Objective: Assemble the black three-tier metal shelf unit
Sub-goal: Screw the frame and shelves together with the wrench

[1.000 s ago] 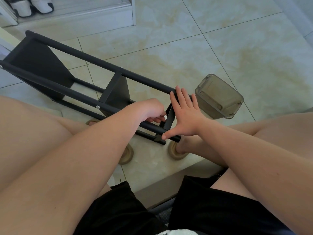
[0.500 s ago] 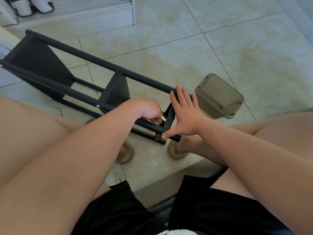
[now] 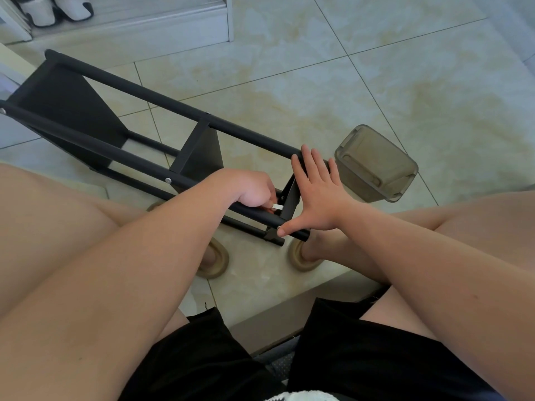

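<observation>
— Two hands at the near end of the black shelf unit [image 3: 185, 107]. Where on the floor?

— Tipped on its side across the pale tiled floor [image 3: 318, 96], poles running up and leftward. Past its far end, a pair of pale shoes [image 3: 55, 8].

— And the tiers, from the left?

— At the far end, the far tier [image 3: 72, 111], set between the poles. Halfway along, the middle tier [image 3: 202, 154], likewise between the poles. At the near end, the end tier [image 3: 291, 198], flanked by both hands.

— And the left hand [image 3: 254, 188]?

— Curled over the unit's near pole, just left of the end tier. Pinches a small pale metal piece [image 3: 277, 206] close against that tier's inner face. Too small to name with any certainty.

— And the right hand [image 3: 321, 198]?

— Spread wide and flat on the outer face of the end tier, fingers straight and reaching up to the unit's far pole. Thumb [image 3: 285, 230] stretched down to touch the tip of the near pole. Grips nothing.

— Anything right of the unit?

— Just beside its near end, a smoky translucent plastic box [image 3: 376, 166] on the tiles, close by the little finger. Touching or not, cannot tell.

— Below?

— Under the unit's near end, tan slippers [image 3: 215, 263] on the floor, feet in them.
</observation>
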The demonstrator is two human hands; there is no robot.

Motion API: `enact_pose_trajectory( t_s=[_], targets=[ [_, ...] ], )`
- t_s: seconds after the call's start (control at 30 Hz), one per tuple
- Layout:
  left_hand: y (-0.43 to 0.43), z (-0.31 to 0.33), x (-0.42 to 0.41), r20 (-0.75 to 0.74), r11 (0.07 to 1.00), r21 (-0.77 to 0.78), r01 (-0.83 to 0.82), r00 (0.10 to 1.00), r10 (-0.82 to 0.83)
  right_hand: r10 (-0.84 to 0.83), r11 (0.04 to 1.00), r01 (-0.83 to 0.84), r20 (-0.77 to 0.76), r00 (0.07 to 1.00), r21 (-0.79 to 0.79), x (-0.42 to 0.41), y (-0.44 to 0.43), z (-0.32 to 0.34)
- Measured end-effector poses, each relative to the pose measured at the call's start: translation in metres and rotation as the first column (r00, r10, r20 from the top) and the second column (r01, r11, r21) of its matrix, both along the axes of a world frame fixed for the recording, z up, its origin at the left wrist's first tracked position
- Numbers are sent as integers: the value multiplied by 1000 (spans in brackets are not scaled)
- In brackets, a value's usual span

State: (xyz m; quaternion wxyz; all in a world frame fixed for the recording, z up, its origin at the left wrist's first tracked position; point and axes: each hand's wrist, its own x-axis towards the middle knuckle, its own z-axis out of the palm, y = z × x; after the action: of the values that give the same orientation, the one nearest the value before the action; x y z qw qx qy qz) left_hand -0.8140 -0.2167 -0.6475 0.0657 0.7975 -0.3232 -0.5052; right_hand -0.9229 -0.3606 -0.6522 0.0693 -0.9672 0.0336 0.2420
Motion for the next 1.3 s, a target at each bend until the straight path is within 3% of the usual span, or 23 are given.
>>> enact_pose_trajectory(
  t_s=[0.23, 0.4, 0.47, 0.53, 0.6, 0.67, 1.03, 1.3],
  targets=[
    [-1, 5, -4, 25, 996, 85, 40, 999, -42, 4, 1000, -4, 3, 1000, 10, 0, -1, 1],
    [0, 18, 7, 263, 981, 189, -46, 965, -5, -12, 999, 13, -16, 1000, 49, 3, -3, 4],
    [-1, 26, 21, 341, 983, 124, -135, 936, 86, -66, 989, 66, -4, 998, 133, 10, -7, 11],
    [-8, 31, 37, 402, 975, -46, -216, 890, 216, -125, 974, 115, 40, 991, 194, 20, -15, 20],
    [-18, 35, 48, 486, 956, -197, -219, 825, 289, -161, 965, 151, 31, 986, 213, 32, -23, 26],
    [-28, 36, 59, 549, 956, -235, -177, 788, 280, -177, 956, 185, -57, 983, 228, 45, -32, 27],
    [-37, 7, 126, 320, 988, 152, 5, 946, -54, -130, 971, 174, -248, 960, 162, 91, -62, 23],
    [-45, 8, 171, 417, 968, -125, -219, 874, 251, -68, 995, 75, -98, 993, 70, 148, -93, 42]
  ],
)
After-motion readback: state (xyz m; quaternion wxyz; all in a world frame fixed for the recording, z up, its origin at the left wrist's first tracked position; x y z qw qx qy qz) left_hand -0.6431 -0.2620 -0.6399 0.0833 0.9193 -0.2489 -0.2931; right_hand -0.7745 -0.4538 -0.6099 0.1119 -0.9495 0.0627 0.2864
